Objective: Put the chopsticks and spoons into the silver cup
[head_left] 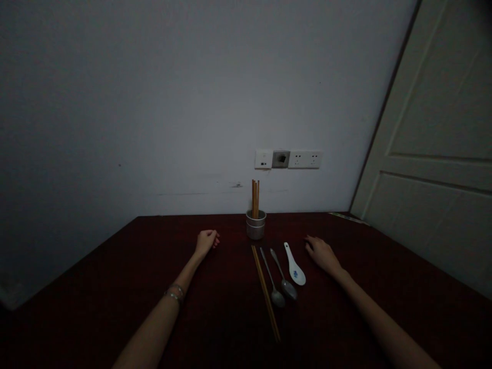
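My left hand [207, 242] rests on the table left of the metal cup, its fingers curled into a loose fist with nothing visible in them. On the right lies my right hand [322, 253], palm down with fingers stretched out and holding nothing; the white ceramic spoon [295, 271] with a blue mark is nearest to it. Two metal spoons, a long thin one [277, 298] and a wider one [289, 289], lie beside it. Left of them is a pair of chopsticks [266, 294]. Several more chopsticks [255, 199] stand upright in the metal cup [255, 228].
The dark red table [161, 266] reaches back to a pale wall [172, 102]. Sockets and switch plates [305, 159] are on the wall above the cup. A light panelled door [434, 169] stands at the right. The room is dim.
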`<state>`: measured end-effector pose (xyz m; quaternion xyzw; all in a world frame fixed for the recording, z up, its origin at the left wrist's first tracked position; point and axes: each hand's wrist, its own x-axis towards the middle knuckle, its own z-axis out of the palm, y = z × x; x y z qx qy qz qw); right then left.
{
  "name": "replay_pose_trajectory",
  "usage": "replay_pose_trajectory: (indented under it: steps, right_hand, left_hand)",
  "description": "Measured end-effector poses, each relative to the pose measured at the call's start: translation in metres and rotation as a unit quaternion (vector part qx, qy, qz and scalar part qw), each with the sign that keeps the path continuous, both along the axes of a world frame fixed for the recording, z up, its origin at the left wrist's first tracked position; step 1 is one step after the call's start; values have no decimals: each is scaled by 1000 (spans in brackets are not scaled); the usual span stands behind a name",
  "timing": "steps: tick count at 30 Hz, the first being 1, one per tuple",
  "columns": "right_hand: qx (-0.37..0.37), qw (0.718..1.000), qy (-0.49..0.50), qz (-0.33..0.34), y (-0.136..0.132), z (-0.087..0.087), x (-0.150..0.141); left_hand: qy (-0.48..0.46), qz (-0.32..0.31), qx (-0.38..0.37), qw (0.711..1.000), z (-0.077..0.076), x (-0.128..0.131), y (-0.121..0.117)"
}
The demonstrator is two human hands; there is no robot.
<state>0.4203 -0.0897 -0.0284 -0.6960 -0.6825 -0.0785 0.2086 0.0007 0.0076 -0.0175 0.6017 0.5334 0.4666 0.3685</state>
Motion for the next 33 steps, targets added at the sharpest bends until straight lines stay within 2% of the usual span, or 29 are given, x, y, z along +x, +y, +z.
replay_pose_trajectory:
  steps: [13, 16, 19, 22, 26, 29, 33]
  right_hand:
    - [-2, 1000, 5, -16, -3, 1, -4]
    - [-4, 1000, 13, -17, -3, 2, -5]
    - [-6, 1000, 14, -18, -3, 3, -5]
    - [-9, 1000, 9, -23, -2, 3, -5]
    - [-10, 1000, 4, -22, -2, 3, -5]
    - [-11, 1000, 8, -24, -2, 4, -5]
    - [-10, 1000, 9, -21, -2, 5, -5]
  left_hand:
    - [42, -9, -5, 999, 5, 3, -7]
    - [55, -12, -20, 998, 13, 6, -12]
    - [64, -20, -43, 997, 28, 12, -17]
    - [93, -60, -86, 990, 46, 25, -24]
    - [180, -180, -139, 957, 62, 57, -46]
    - [264, -229, -161, 923, 64, 84, -67]
    - [346, -217, -122, 905, 60, 111, -83]
